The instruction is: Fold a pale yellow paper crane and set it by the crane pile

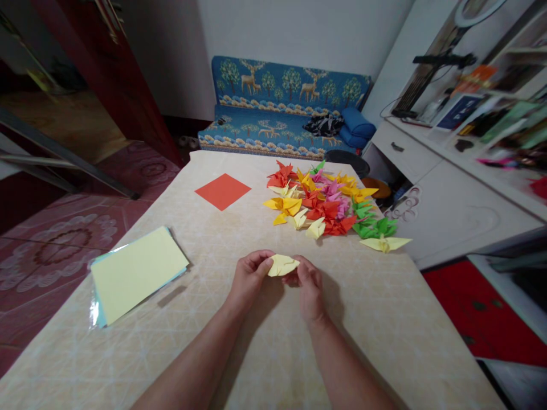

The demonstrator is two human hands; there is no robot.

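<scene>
Both my hands hold a small, partly folded piece of yellow paper (282,265) just above the beige table (384,319). My left hand (250,279) pinches its left edge with thumb and fingers closed. My right hand (308,286) grips the right side, fingers curled under it. A pile of folded paper cranes (327,202) in red, yellow, orange, green and pink lies beyond my hands, to the right. One pale yellow crane (385,243) lies apart at the pile's near right.
A stack of pale yellow sheets in a plastic sleeve (135,273) lies at the left. A flat red paper square (223,191) lies further back. A blue patterned sofa (282,108) stands behind the table; white cabinets and shelves (453,193) on the right.
</scene>
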